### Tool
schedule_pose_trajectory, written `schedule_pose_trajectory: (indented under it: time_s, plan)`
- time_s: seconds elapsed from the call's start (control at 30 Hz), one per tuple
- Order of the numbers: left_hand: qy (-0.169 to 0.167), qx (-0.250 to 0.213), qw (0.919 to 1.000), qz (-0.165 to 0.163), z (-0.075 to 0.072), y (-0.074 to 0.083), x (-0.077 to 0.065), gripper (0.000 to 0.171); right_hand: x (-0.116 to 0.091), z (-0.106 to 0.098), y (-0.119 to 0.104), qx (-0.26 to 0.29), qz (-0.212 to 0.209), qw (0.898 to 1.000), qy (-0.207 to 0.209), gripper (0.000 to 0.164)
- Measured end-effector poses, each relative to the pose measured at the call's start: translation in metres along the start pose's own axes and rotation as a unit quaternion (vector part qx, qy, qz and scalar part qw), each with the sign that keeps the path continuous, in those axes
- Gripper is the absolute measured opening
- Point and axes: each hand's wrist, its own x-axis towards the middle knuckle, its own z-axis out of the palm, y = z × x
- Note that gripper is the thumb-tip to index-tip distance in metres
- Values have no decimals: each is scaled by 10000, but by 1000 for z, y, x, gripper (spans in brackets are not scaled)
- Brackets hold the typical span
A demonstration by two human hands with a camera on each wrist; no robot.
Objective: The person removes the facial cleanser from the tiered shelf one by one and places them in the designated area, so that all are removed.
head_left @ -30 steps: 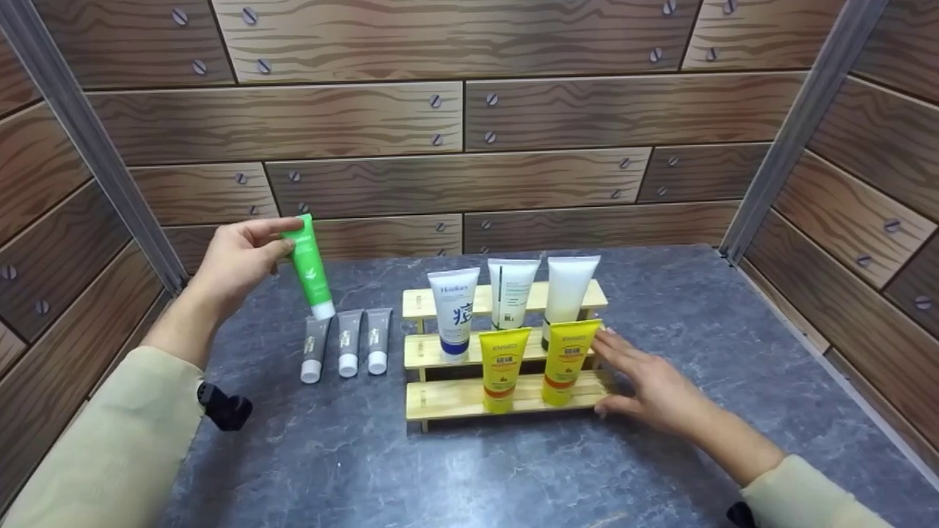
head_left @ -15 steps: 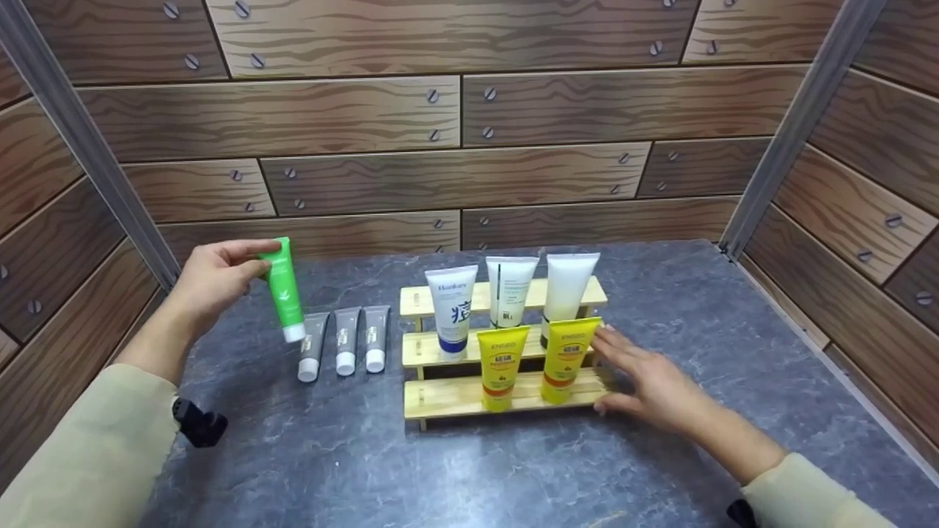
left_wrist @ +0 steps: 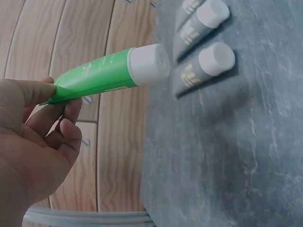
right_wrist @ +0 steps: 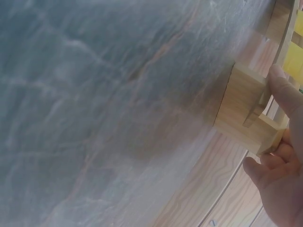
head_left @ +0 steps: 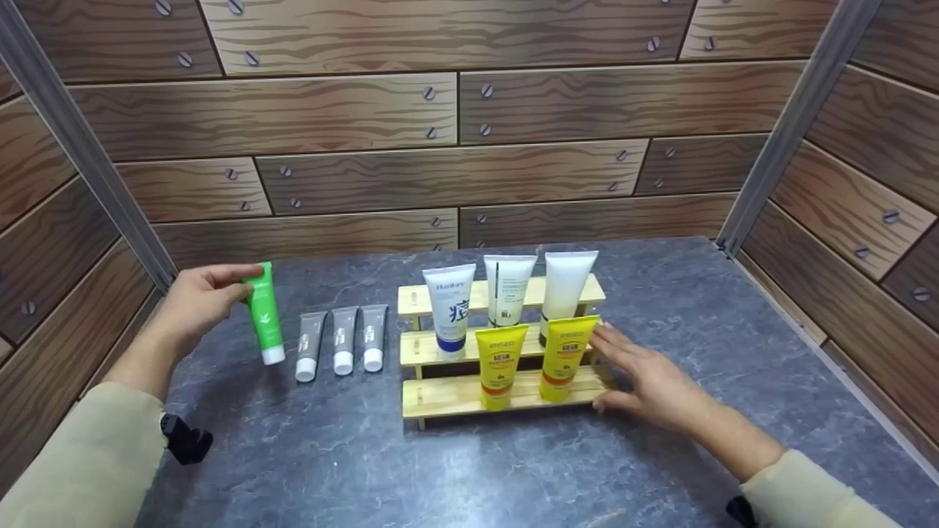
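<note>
My left hand (head_left: 202,301) pinches a green squeeze tube (head_left: 264,315) by its flat top end, the white cap pointing down. In the left wrist view the green tube (left_wrist: 94,78) is held above the grey table, between thumb and fingers. Right of it lie three grey tubes (head_left: 308,348) in a row, white caps toward me. My right hand (head_left: 649,385) holds the right end of a three-step wooden rack (head_left: 447,396). The right wrist view shows my thumb on the rack's (right_wrist: 246,101) front edge and fingers bent round its end.
Two yellow tubes (head_left: 501,367) stand on the rack's lowest step. Behind them a white and blue tube (head_left: 450,304) and two white tubes (head_left: 568,286) stand on the middle step. Wood-patterned walls (head_left: 352,117) enclose the table (head_left: 352,469) at the back and sides.
My left hand has moved left and down with the green tube, from above the leftmost grey tube to beside it. The right hand has stayed at the rack.
</note>
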Motion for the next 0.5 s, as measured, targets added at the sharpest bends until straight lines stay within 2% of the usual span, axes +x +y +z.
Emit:
schedule_pose_trajectory:
  time_s: [0.5]
  plan:
    - [-157,3,9997,-191,4,-34,-1,42,1,0,-1,-20,70,10000,-66,98]
